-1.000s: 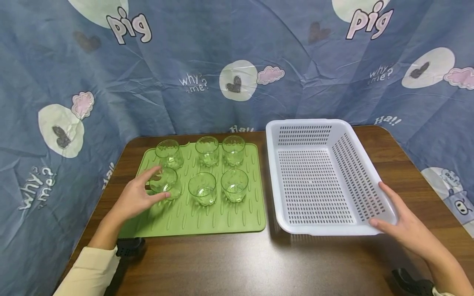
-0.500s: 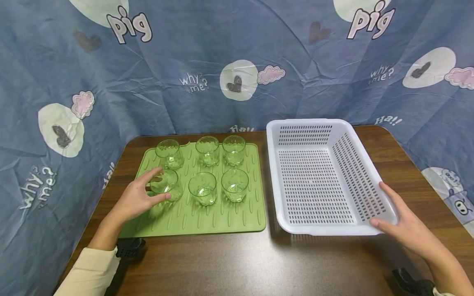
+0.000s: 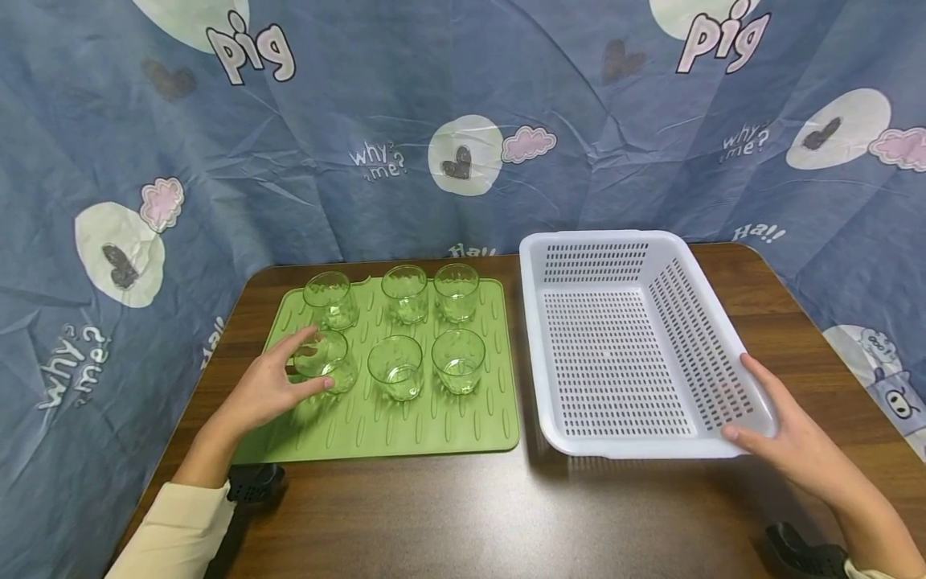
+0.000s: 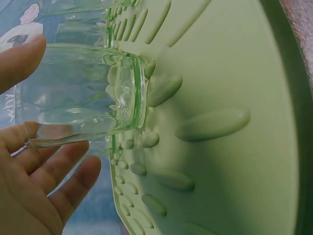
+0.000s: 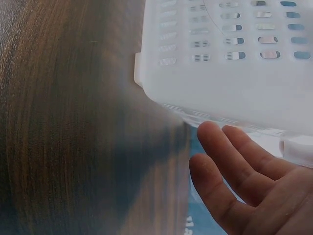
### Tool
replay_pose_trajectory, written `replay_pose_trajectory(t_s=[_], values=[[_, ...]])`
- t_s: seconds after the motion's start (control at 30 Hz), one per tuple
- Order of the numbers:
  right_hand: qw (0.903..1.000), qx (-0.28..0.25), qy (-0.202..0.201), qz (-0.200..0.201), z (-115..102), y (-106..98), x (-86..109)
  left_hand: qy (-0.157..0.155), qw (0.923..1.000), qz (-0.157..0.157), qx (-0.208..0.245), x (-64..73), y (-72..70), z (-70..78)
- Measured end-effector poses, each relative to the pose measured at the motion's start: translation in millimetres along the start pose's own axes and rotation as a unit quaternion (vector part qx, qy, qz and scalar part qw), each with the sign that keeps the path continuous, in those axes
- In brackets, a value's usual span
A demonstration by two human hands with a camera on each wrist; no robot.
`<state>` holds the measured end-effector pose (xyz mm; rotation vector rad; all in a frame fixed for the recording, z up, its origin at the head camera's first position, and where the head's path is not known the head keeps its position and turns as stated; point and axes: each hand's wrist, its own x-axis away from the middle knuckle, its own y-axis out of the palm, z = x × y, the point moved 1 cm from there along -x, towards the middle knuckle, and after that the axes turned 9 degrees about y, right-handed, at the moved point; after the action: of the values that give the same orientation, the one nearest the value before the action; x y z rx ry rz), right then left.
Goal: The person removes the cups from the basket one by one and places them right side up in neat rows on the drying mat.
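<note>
Near the mat's left side, my left hand (image 3: 264, 390) holds a clear drinking glass (image 3: 338, 363) between thumb and fingers. In the left wrist view that glass (image 4: 80, 93) stands upright, its base on or just over the ribbed green mat (image 4: 244, 161). Thumb and fingers lie on opposite sides of its rim. Several matching glasses, such as the middle front one (image 3: 396, 370), stand upright in two rows. My right hand (image 3: 803, 434) grips the near right corner of a white perforated plastic basket (image 3: 615, 362), thumb over the rim, other fingers outside the wall.
The green mat (image 3: 405, 430) lies on the left of a brown wooden table (image 3: 463, 515), the basket on its right. A narrow strip of table separates them. A blue printed cloth (image 3: 362, 96) hangs behind and along both sides.
The glass at my left hand has shifted very slightly to the right. Both hands, the basket and the other glasses keep their places.
</note>
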<state>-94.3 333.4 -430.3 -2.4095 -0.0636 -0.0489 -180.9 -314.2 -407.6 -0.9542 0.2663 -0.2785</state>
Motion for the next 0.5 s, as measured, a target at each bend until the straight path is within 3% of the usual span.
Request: replay_pose_trajectory(t_s=[0.27,0.5], values=[[0.9999,-0.006,-0.006,0.005,-1,1,-0.1,-0.007,0.9999,0.012,0.002,2.5,-7.6,1.2],[1.0000,-0.002,-0.002,0.007,0,1,-0.8,0.028,0.9969,0.074,-0.003,4.8,-23.0,13.2]])
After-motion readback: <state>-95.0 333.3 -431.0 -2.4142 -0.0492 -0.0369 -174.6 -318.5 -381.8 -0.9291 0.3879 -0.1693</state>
